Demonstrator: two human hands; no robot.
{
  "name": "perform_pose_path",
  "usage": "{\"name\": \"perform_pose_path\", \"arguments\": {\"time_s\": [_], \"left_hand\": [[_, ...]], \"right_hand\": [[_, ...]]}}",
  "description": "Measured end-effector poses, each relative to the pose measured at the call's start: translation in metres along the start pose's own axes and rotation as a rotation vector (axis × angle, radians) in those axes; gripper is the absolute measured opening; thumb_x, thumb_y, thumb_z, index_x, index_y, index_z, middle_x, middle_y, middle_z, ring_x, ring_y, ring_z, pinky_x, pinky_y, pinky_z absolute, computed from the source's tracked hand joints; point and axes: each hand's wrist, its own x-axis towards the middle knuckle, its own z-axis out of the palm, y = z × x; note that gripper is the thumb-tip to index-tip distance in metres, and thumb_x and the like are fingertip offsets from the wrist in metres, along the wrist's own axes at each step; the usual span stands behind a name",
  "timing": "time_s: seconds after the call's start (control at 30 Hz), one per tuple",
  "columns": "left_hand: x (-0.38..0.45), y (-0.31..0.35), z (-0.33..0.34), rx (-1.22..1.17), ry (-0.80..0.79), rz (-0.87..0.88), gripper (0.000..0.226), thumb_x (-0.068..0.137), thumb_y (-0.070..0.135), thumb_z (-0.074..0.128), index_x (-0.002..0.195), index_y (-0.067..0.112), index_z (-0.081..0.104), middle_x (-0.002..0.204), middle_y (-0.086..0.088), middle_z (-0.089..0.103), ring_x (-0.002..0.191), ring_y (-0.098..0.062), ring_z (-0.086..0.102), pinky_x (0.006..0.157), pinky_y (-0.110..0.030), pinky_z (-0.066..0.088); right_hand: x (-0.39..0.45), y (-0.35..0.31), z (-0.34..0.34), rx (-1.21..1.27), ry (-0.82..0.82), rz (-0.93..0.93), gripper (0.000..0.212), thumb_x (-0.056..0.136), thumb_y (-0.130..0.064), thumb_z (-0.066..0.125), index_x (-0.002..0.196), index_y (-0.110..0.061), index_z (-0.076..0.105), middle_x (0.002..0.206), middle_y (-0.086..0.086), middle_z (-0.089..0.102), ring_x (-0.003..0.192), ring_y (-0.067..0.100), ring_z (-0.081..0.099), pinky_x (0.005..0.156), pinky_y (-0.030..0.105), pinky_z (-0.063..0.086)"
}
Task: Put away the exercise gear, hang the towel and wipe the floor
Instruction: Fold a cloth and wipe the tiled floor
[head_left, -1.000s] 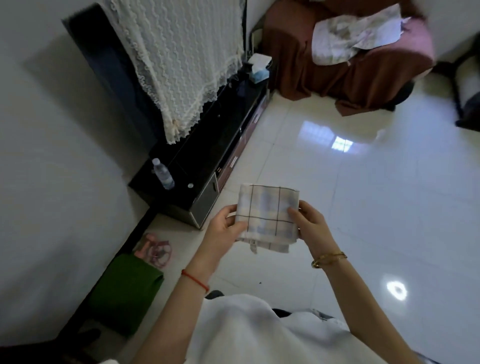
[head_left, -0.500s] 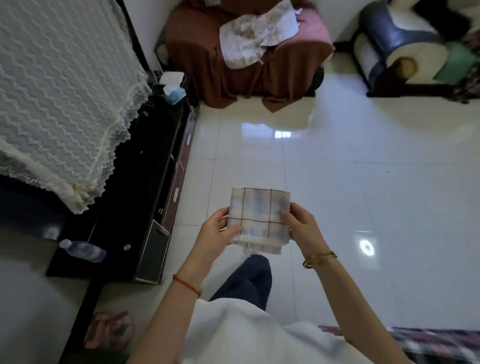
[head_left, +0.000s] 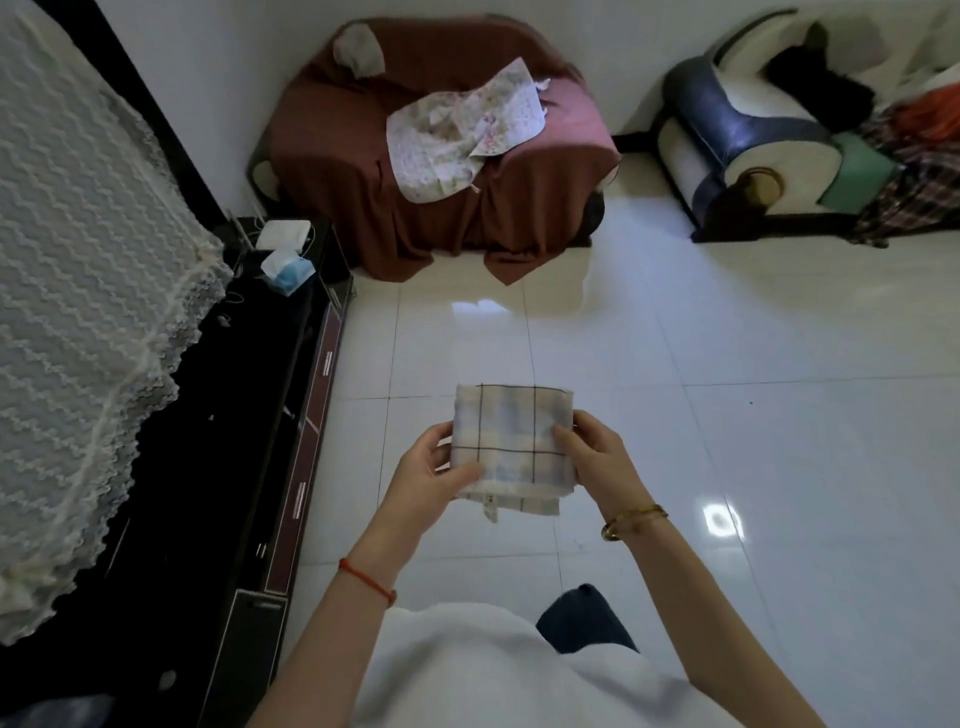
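A folded pale checked towel (head_left: 511, 436) with dark grid lines is held flat in front of me, above the glossy white tiled floor (head_left: 727, 415). My left hand (head_left: 431, 475) pinches its lower left edge, thumb on top. My right hand (head_left: 597, 457) grips its right edge, with a gold bangle on that wrist. A small tag hangs from the towel's lower edge. No exercise gear is in view.
A long black TV cabinet (head_left: 244, 441) runs along the left, with a lace cover (head_left: 78, 312) draped above it and a tissue pack (head_left: 288, 270) at its far end. A brown-covered armchair (head_left: 441, 156) stands ahead. A blue and white sofa (head_left: 753, 140) is at the far right.
The view has swung right and forward: the green mat and pink gear on the floor at the left have left the frame, and the sofa came into view. Both hands still hold the towel.
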Motion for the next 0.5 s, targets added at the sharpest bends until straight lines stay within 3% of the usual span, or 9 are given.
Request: {"name": "perform_pose_path", "arguments": {"time_s": [0.23, 0.33, 0.5], "left_hand": [[0.089, 0.026, 0.030, 0.006, 0.052, -0.008, 0.049, 0.084, -0.002, 0.068, 0.127, 0.017, 0.055, 0.111, -0.004, 0.072, 0.104, -0.024, 0.069, 0.085, -0.037, 0.057], [0.129, 0.038, 0.052, -0.039, 0.127, 0.008, 0.047, 0.084, -0.004, 0.068, 0.125, 0.018, 0.056, 0.109, -0.003, 0.073, 0.102, -0.022, 0.069, 0.077, -0.032, 0.057], [0.190, 0.063, 0.099, -0.128, 0.289, 0.041, 0.047, 0.084, -0.003, 0.068, 0.124, 0.018, 0.056, 0.107, -0.002, 0.073, 0.100, -0.021, 0.069, 0.073, -0.028, 0.054]], "right_hand": [[0.103, -0.013, -0.033, 0.001, -0.066, 0.020, 0.014, 0.094, -0.014, 0.052, 0.101, -0.005, 0.061, 0.092, 0.006, 0.063, 0.083, 0.016, 0.061, 0.075, 0.031, 0.054], [0.157, -0.026, -0.052, -0.008, -0.149, 0.017, 0.010, 0.094, -0.012, 0.053, 0.098, -0.012, 0.061, 0.092, 0.003, 0.065, 0.081, 0.013, 0.064, 0.068, 0.025, 0.053], [0.249, -0.062, -0.093, -0.093, -0.322, -0.014, 0.016, 0.093, -0.011, 0.053, 0.107, -0.007, 0.060, 0.097, 0.004, 0.066, 0.086, 0.015, 0.064, 0.067, 0.023, 0.052]]}}
